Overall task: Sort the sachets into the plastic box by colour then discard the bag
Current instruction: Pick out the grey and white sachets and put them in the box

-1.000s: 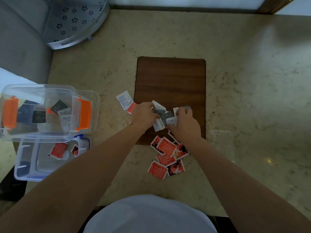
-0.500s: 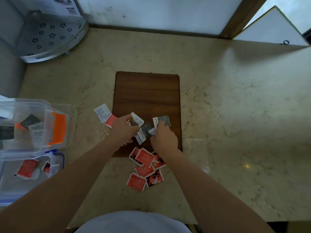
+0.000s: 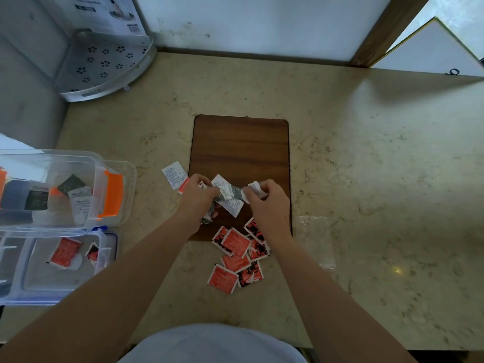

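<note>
Sorting partly done. Left hand (image 3: 195, 199) and right hand (image 3: 264, 203) each clutch grey-and-white foil sachets (image 3: 230, 197) on the brown wooden board (image 3: 239, 148), apparently several. Red sachets (image 3: 237, 258) lie unsorted near; clear plastic boxes (image 3: 110, 205) left hold few.

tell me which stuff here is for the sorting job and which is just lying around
For the job:
left hand
right hand
grey and white sachets
red sachets
orange-clip box
blue-rim box

Lying about:
wooden board
perforated rack
printed carton
</note>
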